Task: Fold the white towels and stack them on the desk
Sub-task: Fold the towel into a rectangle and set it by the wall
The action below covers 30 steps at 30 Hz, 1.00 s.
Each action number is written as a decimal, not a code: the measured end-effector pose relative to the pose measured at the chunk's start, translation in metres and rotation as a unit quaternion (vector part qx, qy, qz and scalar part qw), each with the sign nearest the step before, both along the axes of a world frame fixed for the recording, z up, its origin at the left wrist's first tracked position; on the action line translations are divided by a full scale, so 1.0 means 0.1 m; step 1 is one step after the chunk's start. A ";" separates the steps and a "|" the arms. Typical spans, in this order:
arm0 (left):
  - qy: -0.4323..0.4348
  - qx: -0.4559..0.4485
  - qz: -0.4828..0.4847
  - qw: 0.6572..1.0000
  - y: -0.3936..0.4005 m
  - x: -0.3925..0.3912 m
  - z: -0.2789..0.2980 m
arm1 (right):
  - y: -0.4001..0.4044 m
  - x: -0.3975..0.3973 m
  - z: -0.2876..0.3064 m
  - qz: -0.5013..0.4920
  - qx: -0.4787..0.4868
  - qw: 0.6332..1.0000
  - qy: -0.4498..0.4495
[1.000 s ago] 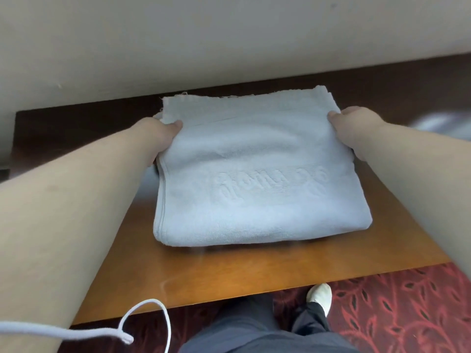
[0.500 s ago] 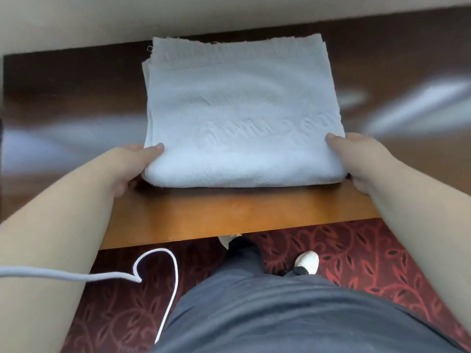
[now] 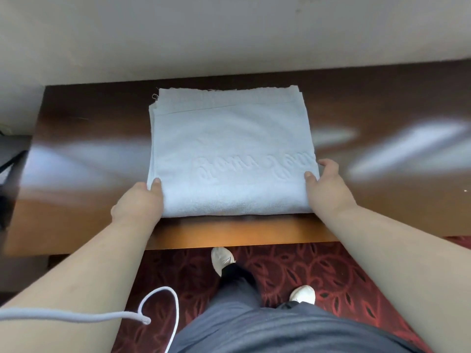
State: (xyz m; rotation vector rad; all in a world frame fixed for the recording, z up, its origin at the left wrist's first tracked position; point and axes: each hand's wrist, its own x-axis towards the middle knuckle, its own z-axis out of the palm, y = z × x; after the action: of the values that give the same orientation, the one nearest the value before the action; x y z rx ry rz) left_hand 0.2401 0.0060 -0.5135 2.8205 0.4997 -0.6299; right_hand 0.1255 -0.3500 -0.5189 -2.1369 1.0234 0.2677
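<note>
A folded white towel (image 3: 229,149) with raised lettering lies on the glossy wooden desk (image 3: 96,154); layered edges show at its far side. My left hand (image 3: 139,205) holds its near left corner, thumb on top and fingers hidden below. At the near right corner my right hand (image 3: 325,187) grips the towel, thumb pressing the top and a finger along the right edge.
A pale wall (image 3: 229,34) rises right behind the desk. Red patterned carpet (image 3: 331,276) and my feet in white shoes lie below the desk's front edge. A white cord (image 3: 158,301) loops at lower left. A dark object (image 3: 7,161) sits at the desk's left end.
Both hands slid from the towel's far corners to its near corners. The towel now lies flat near the desk's front edge, and the view has tilted.
</note>
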 end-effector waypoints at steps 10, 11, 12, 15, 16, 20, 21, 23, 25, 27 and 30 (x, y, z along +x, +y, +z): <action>-0.166 -0.030 -0.432 0.886 0.21 -0.47 0.00 | -0.35 -0.52 0.00 0.476 -0.233 0.847 -0.045; -0.119 -0.011 -0.403 0.907 0.23 -0.45 -0.05 | -0.35 -0.51 -0.02 0.484 -0.236 0.842 -0.016; -0.085 0.013 -0.388 0.918 0.26 -0.42 -0.10 | -0.33 -0.49 -0.03 0.486 -0.242 0.840 -0.003; -0.082 0.097 -0.414 0.901 0.24 -0.36 -0.18 | -0.27 -0.48 -0.02 0.486 -0.294 0.823 0.014; -0.090 0.117 -0.422 0.895 0.22 -0.35 -0.18 | -0.24 -0.48 0.00 0.481 -0.310 0.820 0.011; -0.097 0.131 -0.443 0.881 0.17 -0.34 -0.12 | -0.22 -0.49 0.04 0.467 -0.336 0.816 -0.046; -0.094 0.133 -0.451 0.878 0.16 -0.36 -0.08 | -0.25 -0.51 0.05 0.467 -0.340 0.814 -0.058; -0.088 0.143 -0.487 0.857 0.13 -0.39 0.05 | -0.34 -0.58 0.08 0.467 -0.336 0.815 -0.063; -0.078 0.120 -0.538 0.831 0.13 -0.39 0.24 | -0.40 -0.66 0.15 0.471 -0.327 0.818 -0.040; -0.077 0.073 -0.544 0.832 0.12 -0.20 0.38 | -0.39 -0.61 0.27 0.462 -0.317 0.828 -0.026; -0.096 -0.033 -0.413 0.905 0.01 0.39 0.44 | -0.12 -0.19 0.51 0.431 -0.256 0.865 -0.021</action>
State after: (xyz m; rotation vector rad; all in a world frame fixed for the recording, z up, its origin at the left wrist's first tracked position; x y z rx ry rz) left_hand 0.2794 0.0069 -0.4698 2.8946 -0.7868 -0.4555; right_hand 0.1070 -0.3622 -0.4679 -2.9761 0.0142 0.3928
